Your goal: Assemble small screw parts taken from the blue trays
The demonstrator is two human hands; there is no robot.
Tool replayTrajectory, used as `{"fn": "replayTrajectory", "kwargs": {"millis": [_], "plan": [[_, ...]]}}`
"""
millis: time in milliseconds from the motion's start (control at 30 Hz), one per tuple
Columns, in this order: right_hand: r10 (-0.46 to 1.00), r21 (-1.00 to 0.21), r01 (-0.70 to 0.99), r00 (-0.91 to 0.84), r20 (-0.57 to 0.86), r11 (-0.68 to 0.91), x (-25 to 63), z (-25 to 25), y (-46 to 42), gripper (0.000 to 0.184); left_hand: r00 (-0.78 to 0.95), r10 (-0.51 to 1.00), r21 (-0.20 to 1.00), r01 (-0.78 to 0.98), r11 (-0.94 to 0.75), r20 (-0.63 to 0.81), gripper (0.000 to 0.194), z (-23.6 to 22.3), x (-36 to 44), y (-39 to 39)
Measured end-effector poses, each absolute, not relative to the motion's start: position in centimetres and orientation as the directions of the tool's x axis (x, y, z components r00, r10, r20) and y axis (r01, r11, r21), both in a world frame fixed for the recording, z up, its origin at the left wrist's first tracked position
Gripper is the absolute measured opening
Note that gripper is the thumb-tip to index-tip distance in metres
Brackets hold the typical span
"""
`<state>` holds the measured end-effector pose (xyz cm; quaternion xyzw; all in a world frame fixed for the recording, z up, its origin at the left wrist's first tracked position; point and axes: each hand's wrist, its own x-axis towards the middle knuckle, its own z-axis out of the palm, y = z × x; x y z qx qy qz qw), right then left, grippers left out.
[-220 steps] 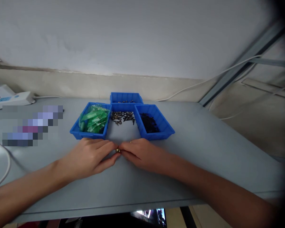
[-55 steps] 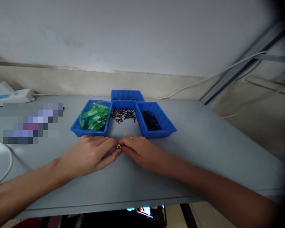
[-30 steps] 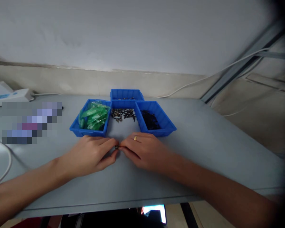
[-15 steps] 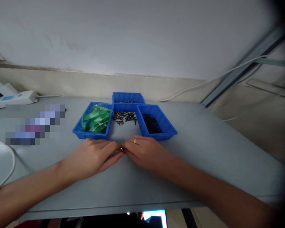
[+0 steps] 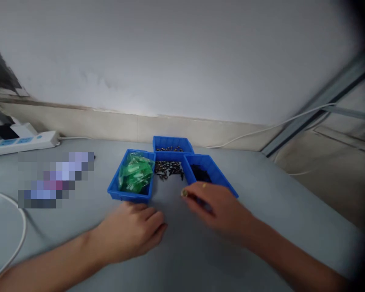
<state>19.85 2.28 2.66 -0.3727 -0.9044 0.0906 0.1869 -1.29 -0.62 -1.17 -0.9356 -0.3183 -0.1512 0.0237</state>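
My right hand [image 5: 222, 209] pinches a small brass-coloured metal piece [image 5: 184, 193] at its fingertips, just in front of the right blue bin [image 5: 222, 175]. Dark small parts [image 5: 200, 173] lie in that bin, partly hidden by the hand. My left hand [image 5: 132, 227] rests closed near the front of the left blue bin [image 5: 129, 197]; whatever is in its fingers, if anything, is hidden. Green plastic bags [image 5: 136, 172] fill the left bin. Between the bins lies a loose pile of small metal pieces [image 5: 169, 169].
A third blue bin [image 5: 172, 155] with small brass-coloured parts stands at the back. On the left are a white power strip [image 5: 45, 140], a blurred-out object [image 5: 56, 178] and a white cable [image 5: 24, 227]. A metal frame bar [image 5: 292, 132] stands at the right.
My hands have come apart from meeting at the fingertips. The right hand has moved right with the brass-coloured piece. The view has tilted up a little, so the bins appear lower.
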Motion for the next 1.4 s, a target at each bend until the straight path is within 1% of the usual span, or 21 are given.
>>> {"fn": "replayTrajectory", "kwargs": {"millis": [33, 100, 167, 267, 300, 400, 500, 567, 667, 800, 933, 1100, 1167, 1267, 1400], "plan": [[0.741, -0.248, 0.700, -0.616, 0.267, 0.670, 20.0, 3.5, 3.3, 0.015, 0.767, 0.579, 0.043, 0.592, -0.805, 0.277, 0.023, -1.3, -1.2, -0.6], [0.794, -0.092, 0.801, -0.561, 0.232, 0.592, 20.1, 4.8, 6.1, 0.019, 0.796, 0.557, 0.021, 0.569, -0.822, 0.236, 0.020, -1.6, -1.2, -0.5], [0.843, 0.047, 0.865, -0.497, 0.207, 0.499, 19.8, 5.4, 9.5, 0.022, 0.810, 0.549, 0.020, 0.557, -0.830, 0.209, 0.017, -1.9, -1.2, -0.4], [0.868, 0.244, 0.863, -0.480, 0.127, 0.442, 19.3, 5.2, 14.0, 0.026, 0.813, 0.546, 0.019, 0.554, -0.832, 0.200, 0.016, -2.1, -1.3, -0.4], [0.870, 0.255, 0.859, -0.481, 0.108, 0.443, 19.1, 5.0, 15.0, 0.025, 0.813, 0.546, 0.016, 0.555, -0.832, 0.203, 0.016, -2.1, -1.3, -0.4], [0.869, 0.263, 0.853, -0.487, 0.087, 0.452, 18.5, 4.5, 16.1, 0.024, 0.814, 0.545, 0.002, 0.556, -0.831, 0.203, 0.016, -2.0, -1.4, -0.5], [0.832, 0.263, 0.827, -0.540, 0.128, 0.496, 17.5, 4.3, 14.3, 0.025, 0.830, 0.523, -0.015, 0.536, -0.844, 0.195, 0.015, -1.9, -1.4, -0.6], [0.723, 0.306, 0.724, -0.677, 0.141, 0.618, 16.7, 3.8, 12.2, 0.023, 0.842, 0.502, -0.027, 0.517, -0.856, 0.197, 0.016, -2.0, -1.3, -0.7], [0.615, 0.340, 0.608, -0.782, 0.098, 0.718, 15.5, 2.2, 9.3, 0.018, 0.855, 0.476, -0.044, 0.494, -0.868, 0.207, 0.017, -2.1, -1.2, -0.7], [0.574, 0.348, 0.567, -0.813, 0.094, 0.746, 14.9, -0.1, 7.7, 0.020, 0.875, 0.439, -0.061, 0.459, -0.886, 0.203, 0.020, -2.0, -1.0, -0.6], [0.559, 0.340, 0.558, -0.822, 0.104, 0.757, 14.9, -1.1, 8.2, 0.021, 0.889, 0.413, -0.075, 0.434, -0.898, 0.195, 0.022, -1.9, -0.8, -0.4], [0.597, 0.300, 0.615, -0.786, 0.159, 0.729, 14.5, -0.9, 8.4, 0.018, 0.884, 0.454, -0.034, 0.460, -0.887, 0.116, 0.020, -1.5, -0.5, -0.3], [0.600, 0.273, 0.634, -0.773, 0.206, 0.724, 14.7, -0.3, 7.7, 0.015, 0.890, 0.446, -0.043, 0.451, -0.891, 0.089, 0.020, -1.3, -0.4, -0.3], [0.563, 0.235, 0.618, -0.783, 0.264, 0.750, 15.4, 0.7, 5.7, 0.014, 0.898, 0.433, -0.085, 0.439, -0.894, 0.081, 0.021, -1.2, -0.3, -0.2], [0.547, 0.097, 0.581, -0.802, 0.239, 0.808, 16.9, 0.7, 2.4, 0.016, 0.871, 0.471, -0.126, 0.488, -0.864, 0.139, 0.023, -1.7, -0.7, -0.1]]}}
